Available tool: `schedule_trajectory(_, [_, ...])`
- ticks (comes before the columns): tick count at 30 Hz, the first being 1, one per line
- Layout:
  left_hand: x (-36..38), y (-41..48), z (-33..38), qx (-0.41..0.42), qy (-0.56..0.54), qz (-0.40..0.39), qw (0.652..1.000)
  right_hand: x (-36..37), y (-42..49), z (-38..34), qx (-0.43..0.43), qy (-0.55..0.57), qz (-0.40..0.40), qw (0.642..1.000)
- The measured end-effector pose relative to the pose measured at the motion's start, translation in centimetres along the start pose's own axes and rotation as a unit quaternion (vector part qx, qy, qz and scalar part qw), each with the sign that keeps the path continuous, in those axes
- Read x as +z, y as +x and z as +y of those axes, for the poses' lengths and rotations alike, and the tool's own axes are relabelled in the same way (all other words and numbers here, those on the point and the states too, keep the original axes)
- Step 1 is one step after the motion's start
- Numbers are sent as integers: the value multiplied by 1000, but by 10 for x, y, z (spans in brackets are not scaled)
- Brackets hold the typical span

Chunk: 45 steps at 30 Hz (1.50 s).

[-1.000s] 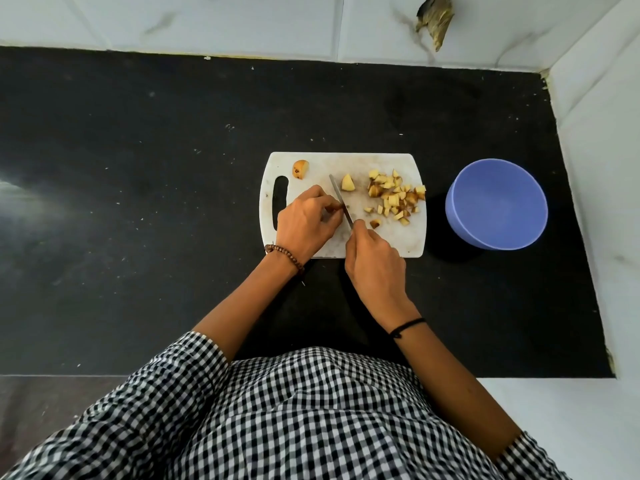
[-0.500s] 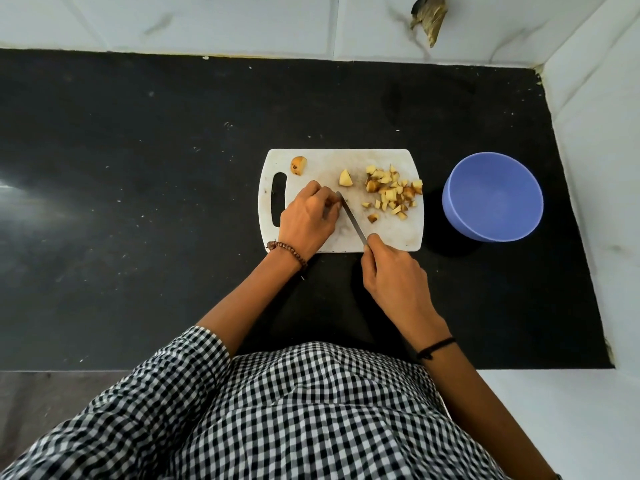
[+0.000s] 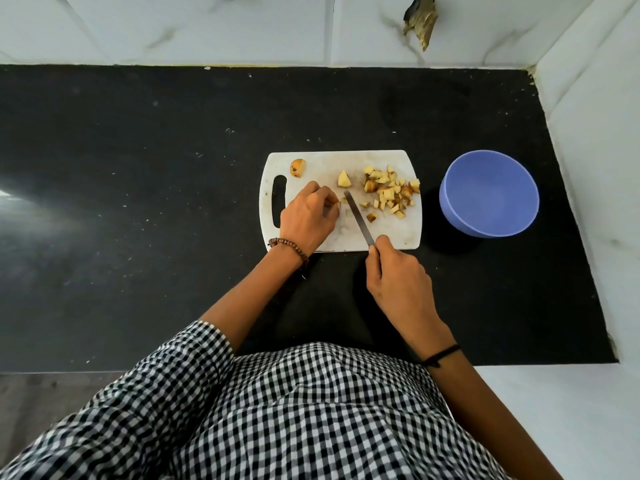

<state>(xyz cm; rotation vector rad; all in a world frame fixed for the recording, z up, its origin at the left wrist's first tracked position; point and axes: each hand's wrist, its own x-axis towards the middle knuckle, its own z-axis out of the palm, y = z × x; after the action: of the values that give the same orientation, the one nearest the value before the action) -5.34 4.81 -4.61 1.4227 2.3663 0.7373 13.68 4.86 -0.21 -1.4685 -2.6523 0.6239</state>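
A white cutting board lies on the black counter. My right hand grips a knife at the board's near edge, with the blade pointing up and left across the board. My left hand rests on the board left of the blade, its fingertips curled on a small piece of fruit or vegetable that is mostly hidden. A larger wedge lies just beyond the blade tip. A heap of small yellow-brown cubes sits on the board's right part. An end piece lies at the far left corner.
A blue bowl stands on the black counter right of the board, and looks to hold nothing. White marble walls close the counter at the back and right. A chipped spot marks the back wall.
My right hand has drawn the knife back toward me, from over the board to its near edge. My left hand stays on the small piece.
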Motion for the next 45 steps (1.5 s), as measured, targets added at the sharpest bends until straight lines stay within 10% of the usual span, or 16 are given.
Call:
schedule_trajectory(37, [-7,45,16,1,35,-28,999,12,18,17,38,64,96,993])
schedule_trajectory(45, [-8,32,3,40,-112,2,993,12,31,8,36,131,84,987])
